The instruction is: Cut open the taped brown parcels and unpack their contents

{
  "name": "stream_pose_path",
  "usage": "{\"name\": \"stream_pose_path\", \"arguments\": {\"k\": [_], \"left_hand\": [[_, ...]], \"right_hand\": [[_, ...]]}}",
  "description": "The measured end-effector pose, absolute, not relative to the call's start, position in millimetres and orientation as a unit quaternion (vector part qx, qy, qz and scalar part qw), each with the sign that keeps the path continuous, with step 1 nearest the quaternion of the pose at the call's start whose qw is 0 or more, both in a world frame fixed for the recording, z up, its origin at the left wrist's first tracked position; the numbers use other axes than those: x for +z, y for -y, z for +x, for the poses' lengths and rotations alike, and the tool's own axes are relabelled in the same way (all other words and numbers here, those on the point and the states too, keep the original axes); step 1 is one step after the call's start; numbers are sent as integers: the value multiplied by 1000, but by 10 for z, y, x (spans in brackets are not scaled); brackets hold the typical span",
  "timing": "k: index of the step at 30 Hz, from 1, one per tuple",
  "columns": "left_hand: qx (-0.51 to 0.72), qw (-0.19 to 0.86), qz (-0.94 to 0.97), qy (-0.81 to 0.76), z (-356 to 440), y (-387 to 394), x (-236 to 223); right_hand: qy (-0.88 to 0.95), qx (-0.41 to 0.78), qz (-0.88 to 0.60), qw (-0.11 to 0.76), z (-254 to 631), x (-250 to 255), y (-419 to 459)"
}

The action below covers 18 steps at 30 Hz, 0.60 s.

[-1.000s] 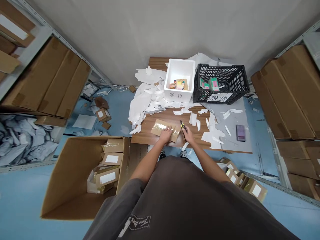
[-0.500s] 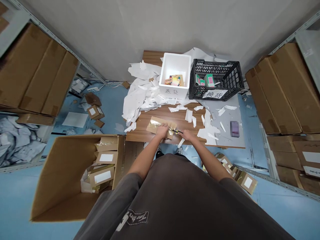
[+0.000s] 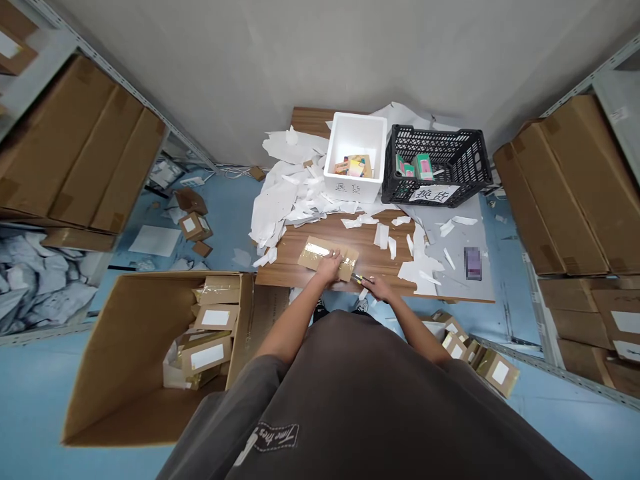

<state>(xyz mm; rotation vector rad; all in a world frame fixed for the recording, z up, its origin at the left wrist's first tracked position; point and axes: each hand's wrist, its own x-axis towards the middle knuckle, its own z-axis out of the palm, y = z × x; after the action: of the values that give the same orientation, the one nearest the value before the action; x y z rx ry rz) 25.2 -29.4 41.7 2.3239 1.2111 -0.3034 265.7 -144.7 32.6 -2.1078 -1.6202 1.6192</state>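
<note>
A flat brown cardboard box [image 3: 309,252] with shiny tape along its top lies near the front edge of the wooden table [image 3: 300,272]. My left hand [image 3: 329,267] bears down on the middle of the box and holds it against the tabletop. To the right, my right hand [image 3: 379,289] is closed around a slim black and yellow utility knife [image 3: 361,279]. The knife's tip points left, close to the box's lower right corner. Whether it touches the cardboard is too small to tell.
Torn white paper [image 3: 280,193] covers the table's left and back. A white foam box [image 3: 353,190] and a black crate [image 3: 435,167] hold small packages. At left stands a large open carton [image 3: 125,353] with taped boxes inside. More parcels [image 3: 500,373] lie at right on the floor.
My right hand has drawn the knife down and to the right, away from the box's middle. My left hand stays on the box. The whole view has shifted slightly.
</note>
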Motion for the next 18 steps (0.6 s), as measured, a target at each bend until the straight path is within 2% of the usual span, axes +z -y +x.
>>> {"name": "stream_pose_path", "arguments": {"k": [4, 8, 13, 18], "left_hand": [[-70, 252, 836, -482, 210, 194, 439], [-115, 218, 829, -502, 229, 15, 379], [-165, 227, 810, -515, 278, -186, 260], [-109, 217, 852, -464, 152, -179, 238]], "right_hand": [[459, 531, -710, 46, 2782, 384, 1583], [466, 492, -732, 72, 2801, 441, 1618], [525, 426, -734, 58, 2663, 469, 1553], [561, 382, -734, 16, 2502, 505, 1457]]}}
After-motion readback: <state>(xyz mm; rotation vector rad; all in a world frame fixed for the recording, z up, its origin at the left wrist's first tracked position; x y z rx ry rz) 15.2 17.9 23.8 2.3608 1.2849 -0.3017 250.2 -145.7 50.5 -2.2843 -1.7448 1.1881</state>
